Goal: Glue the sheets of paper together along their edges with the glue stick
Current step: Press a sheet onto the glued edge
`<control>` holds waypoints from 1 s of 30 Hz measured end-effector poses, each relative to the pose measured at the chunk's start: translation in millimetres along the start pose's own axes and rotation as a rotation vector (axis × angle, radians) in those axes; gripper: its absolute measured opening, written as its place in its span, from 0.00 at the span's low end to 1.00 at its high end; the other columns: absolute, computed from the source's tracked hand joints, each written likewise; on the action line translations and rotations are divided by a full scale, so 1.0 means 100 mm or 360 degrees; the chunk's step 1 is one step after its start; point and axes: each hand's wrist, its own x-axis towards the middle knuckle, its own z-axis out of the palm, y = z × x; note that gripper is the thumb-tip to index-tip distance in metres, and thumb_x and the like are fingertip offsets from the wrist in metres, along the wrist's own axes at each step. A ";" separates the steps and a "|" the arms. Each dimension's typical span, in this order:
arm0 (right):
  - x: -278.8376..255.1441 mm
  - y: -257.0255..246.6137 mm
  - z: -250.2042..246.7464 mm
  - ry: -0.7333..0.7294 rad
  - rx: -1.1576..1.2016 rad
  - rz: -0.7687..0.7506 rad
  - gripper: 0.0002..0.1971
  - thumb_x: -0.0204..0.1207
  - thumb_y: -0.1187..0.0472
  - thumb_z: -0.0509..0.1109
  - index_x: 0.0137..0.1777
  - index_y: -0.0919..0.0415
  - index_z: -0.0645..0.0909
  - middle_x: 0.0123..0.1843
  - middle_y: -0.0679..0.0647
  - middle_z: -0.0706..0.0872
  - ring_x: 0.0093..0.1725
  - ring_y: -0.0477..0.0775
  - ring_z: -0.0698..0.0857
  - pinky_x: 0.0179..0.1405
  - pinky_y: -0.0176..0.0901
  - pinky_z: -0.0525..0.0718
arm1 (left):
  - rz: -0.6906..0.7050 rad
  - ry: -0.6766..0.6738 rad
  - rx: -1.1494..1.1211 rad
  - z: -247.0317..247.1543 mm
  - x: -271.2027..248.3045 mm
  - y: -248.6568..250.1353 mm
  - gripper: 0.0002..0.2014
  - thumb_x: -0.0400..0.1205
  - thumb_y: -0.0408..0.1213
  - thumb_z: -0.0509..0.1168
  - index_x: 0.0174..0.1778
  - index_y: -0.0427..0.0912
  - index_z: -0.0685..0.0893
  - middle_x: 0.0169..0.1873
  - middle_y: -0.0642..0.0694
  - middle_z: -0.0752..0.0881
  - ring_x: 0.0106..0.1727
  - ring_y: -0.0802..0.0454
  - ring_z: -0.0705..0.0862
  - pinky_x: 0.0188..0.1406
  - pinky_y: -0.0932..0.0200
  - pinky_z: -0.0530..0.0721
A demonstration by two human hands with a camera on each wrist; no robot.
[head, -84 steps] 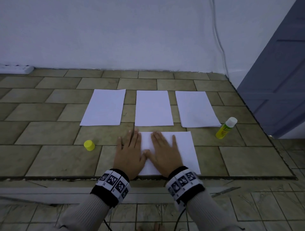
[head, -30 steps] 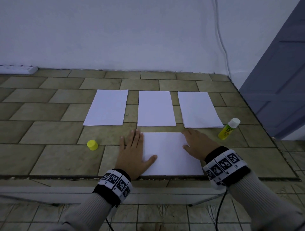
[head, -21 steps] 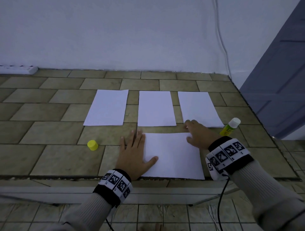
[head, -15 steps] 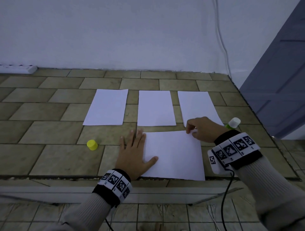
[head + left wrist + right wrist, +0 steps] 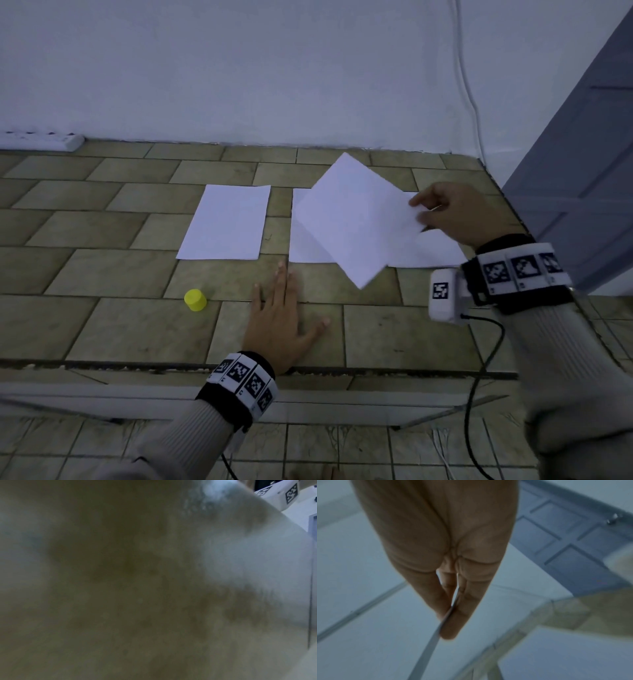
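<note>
My right hand (image 5: 423, 212) pinches a white sheet (image 5: 356, 219) by its right corner and holds it tilted in the air over the middle sheet (image 5: 305, 246) and the right sheet (image 5: 435, 250). In the right wrist view the lifted sheet's edge (image 5: 426, 651) runs between my thumb and fingers (image 5: 452, 626). A third flat sheet (image 5: 226, 222) lies to the left. My left hand (image 5: 284, 308) rests flat and open on the tiled floor (image 5: 102, 325). The yellow glue cap (image 5: 195, 300) stands left of that hand. The glue stick is hidden behind my right wrist. The left wrist view is a blur.
A white power strip (image 5: 41, 141) lies along the wall at far left. A grey-blue door (image 5: 582, 164) stands at right, with a white cable (image 5: 469, 96) running down the wall beside it. A step edge (image 5: 102, 366) crosses in front of me.
My right hand slid to the near sheet's far right corner, pinched it and lifted it up and away over the middle and right sheets. The left hand now lies on bare tile.
</note>
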 end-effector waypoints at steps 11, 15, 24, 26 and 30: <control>0.29 0.31 1.16 0.0101 0.0148 0.0338 0.14 0.71 0.68 0.75 0.57 0.65 0.83 0.40 0.51 0.80 0.47 0.56 0.83 0.58 0.46 0.84 | -0.0002 -0.0029 0.0043 -0.01 0.00 0.00 0.52 0.75 0.76 0.35 0.86 0.38 0.43 0.85 0.42 0.38 0.86 0.49 0.41 0.83 0.37 0.40; 0.32 0.31 1.19 0.0012 -0.0040 0.0317 0.18 0.73 0.68 0.73 0.63 0.65 0.81 0.56 0.61 0.84 0.55 0.58 0.83 0.42 0.25 0.75 | -0.0008 -0.0034 0.0051 -0.01 0.00 0.01 0.52 0.74 0.76 0.34 0.86 0.39 0.44 0.85 0.42 0.38 0.86 0.49 0.40 0.83 0.38 0.38; 0.37 0.32 1.25 -0.0077 -0.0301 0.0306 0.17 0.74 0.67 0.73 0.63 0.65 0.80 0.62 0.62 0.83 0.61 0.59 0.81 0.50 0.33 0.72 | -0.0015 -0.0071 0.0108 0.00 0.01 0.00 0.53 0.73 0.76 0.30 0.86 0.41 0.42 0.85 0.43 0.38 0.86 0.49 0.38 0.83 0.38 0.37; 0.38 0.32 1.26 -0.0111 -0.0348 0.0307 0.17 0.74 0.67 0.72 0.63 0.64 0.80 0.61 0.62 0.83 0.62 0.59 0.81 0.50 0.35 0.73 | -0.0011 -0.0063 0.0117 -0.01 0.01 0.00 0.53 0.72 0.77 0.28 0.86 0.41 0.43 0.86 0.43 0.39 0.86 0.49 0.38 0.83 0.38 0.37; 0.38 0.31 1.29 -0.0145 -0.0460 0.0275 0.16 0.75 0.67 0.71 0.63 0.65 0.78 0.60 0.61 0.81 0.64 0.59 0.79 0.56 0.41 0.76 | -0.0018 -0.0082 0.0141 -0.01 0.01 0.01 0.52 0.73 0.77 0.30 0.86 0.41 0.43 0.85 0.43 0.38 0.86 0.49 0.37 0.83 0.38 0.37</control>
